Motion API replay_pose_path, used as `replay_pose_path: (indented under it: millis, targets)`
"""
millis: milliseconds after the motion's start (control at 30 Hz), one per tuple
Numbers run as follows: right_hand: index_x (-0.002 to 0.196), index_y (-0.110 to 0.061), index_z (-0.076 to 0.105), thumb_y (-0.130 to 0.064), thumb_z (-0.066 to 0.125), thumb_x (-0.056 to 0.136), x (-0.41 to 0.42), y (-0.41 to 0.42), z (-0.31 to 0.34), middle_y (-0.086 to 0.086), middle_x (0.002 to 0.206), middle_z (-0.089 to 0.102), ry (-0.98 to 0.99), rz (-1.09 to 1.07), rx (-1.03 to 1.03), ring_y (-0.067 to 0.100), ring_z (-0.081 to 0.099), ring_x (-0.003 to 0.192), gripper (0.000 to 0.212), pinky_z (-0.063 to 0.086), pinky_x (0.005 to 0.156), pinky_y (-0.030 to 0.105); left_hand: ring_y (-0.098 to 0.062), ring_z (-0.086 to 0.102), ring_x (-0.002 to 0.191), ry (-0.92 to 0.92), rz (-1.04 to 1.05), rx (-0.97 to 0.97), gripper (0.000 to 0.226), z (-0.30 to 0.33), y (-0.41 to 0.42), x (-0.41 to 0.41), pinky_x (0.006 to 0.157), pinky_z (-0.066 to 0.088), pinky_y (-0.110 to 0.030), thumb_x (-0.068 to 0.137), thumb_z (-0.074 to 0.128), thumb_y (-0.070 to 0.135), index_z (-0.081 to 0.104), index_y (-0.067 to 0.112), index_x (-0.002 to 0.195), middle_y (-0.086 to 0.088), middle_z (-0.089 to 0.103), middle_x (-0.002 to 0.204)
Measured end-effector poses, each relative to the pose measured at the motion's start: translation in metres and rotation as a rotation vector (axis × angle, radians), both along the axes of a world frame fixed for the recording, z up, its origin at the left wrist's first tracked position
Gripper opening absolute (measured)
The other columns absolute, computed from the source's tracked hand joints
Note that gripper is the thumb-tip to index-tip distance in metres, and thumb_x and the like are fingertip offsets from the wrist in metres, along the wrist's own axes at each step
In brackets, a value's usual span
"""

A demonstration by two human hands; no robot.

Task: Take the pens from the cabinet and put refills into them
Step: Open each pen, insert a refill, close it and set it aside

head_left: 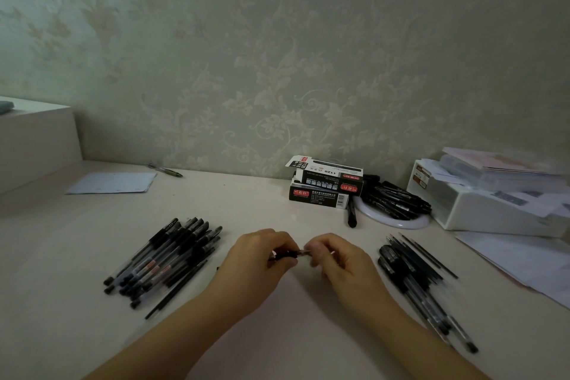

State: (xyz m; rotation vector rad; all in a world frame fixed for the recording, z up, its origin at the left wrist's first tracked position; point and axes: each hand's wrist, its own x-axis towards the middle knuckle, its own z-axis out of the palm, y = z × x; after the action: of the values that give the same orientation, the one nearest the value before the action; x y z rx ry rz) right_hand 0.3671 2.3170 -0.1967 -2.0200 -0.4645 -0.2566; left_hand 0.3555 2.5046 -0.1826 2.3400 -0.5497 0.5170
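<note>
Above the desk (277, 203), between two heaps of pens, both hands pinch one black pen (288, 254): left hand (262, 251) round the barrel, right hand (334, 253) at its tip; probably screwing it together around a refill; next it should join a heap.

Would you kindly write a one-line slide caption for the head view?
Both hands, left hand and right hand, grip one black pen between two pen piles.

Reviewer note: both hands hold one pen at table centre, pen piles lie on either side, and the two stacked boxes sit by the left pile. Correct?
Not quite. The head view shows the stacked boxes against the wall, nearer the right pile than the left pile. The rest holds.
</note>
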Motion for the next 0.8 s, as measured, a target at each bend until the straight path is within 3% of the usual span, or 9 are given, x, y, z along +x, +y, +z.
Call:
replay_pose_path:
  millis: [67, 167, 233, 367, 533, 800]
  targets:
    - [0.094, -0.031, 0.067, -0.029, 0.061, 0.095, 0.004, -0.004, 0.0, -0.012, 0.087, 0.064, -0.139, -0.157, -0.119, 0.001, 0.057, 0.078, 0.007, 0.043, 0.068, 0.009, 0.0, 0.058, 0.079, 0.027, 0.036, 0.002, 0.009, -0.001, 0.002, 0.001, 0.071, 0.045, -0.013, 0.09, 0.063, 0.029, 0.069, 0.032, 0.096, 0.015, 0.064, 0.088]
    - [0.117, -0.03, 0.063, -0.038, 0.063, 0.092, 0.01, -0.01, -0.005, -0.016, 0.106, 0.053, -0.173, -0.237, -0.419, 0.0, 0.045, 0.095, 0.026, 0.037, 0.08, 0.012, -0.001, 0.056, 0.078, 0.047, 0.069, 0.005, 0.012, -0.003, 0.005, 0.002, 0.069, 0.042, -0.01, 0.092, 0.06, 0.031, 0.069, 0.032, 0.099, 0.014, 0.064, 0.089]
    - [0.118, -0.032, 0.064, -0.043, 0.062, 0.092, 0.011, -0.009, -0.008, -0.017, 0.108, 0.051, -0.149, -0.194, -0.495, 0.004, 0.042, 0.103, 0.029, 0.035, 0.084, 0.014, -0.002, 0.055, 0.078, 0.057, 0.081, 0.017, 0.014, -0.004, 0.006, 0.002, 0.068, 0.04, -0.01, 0.092, 0.059, 0.032, 0.07, 0.033, 0.101, 0.014, 0.063, 0.089]
    - [0.095, -0.033, 0.066, -0.033, 0.06, 0.094, 0.011, -0.005, -0.007, -0.023, 0.094, 0.052, -0.163, -0.122, -0.478, 0.0, 0.045, 0.093, 0.006, 0.037, 0.078, 0.012, -0.004, 0.056, 0.079, 0.078, 0.089, 0.051, 0.015, -0.005, 0.008, 0.004, 0.074, 0.044, -0.016, 0.092, 0.059, 0.032, 0.07, 0.033, 0.103, 0.012, 0.062, 0.091]
    - [0.094, -0.032, 0.064, -0.022, 0.059, 0.095, 0.01, -0.01, -0.006, -0.02, 0.092, 0.064, -0.143, -0.108, -0.324, 0.0, 0.055, 0.091, 0.011, 0.044, 0.076, 0.015, -0.003, 0.055, 0.077, 0.078, 0.094, 0.061, 0.014, -0.004, 0.012, 0.006, 0.071, 0.04, -0.012, 0.091, 0.062, 0.03, 0.071, 0.032, 0.101, 0.014, 0.059, 0.087]
    - [0.094, -0.031, 0.068, -0.018, 0.064, 0.093, 0.008, -0.006, -0.006, -0.019, 0.089, 0.064, -0.216, -0.013, -0.301, 0.004, 0.058, 0.089, 0.014, 0.043, 0.073, 0.012, -0.003, 0.057, 0.079, 0.076, 0.07, 0.066, 0.014, -0.003, 0.008, 0.004, 0.071, 0.043, -0.012, 0.089, 0.064, 0.034, 0.067, 0.033, 0.102, 0.015, 0.063, 0.091]
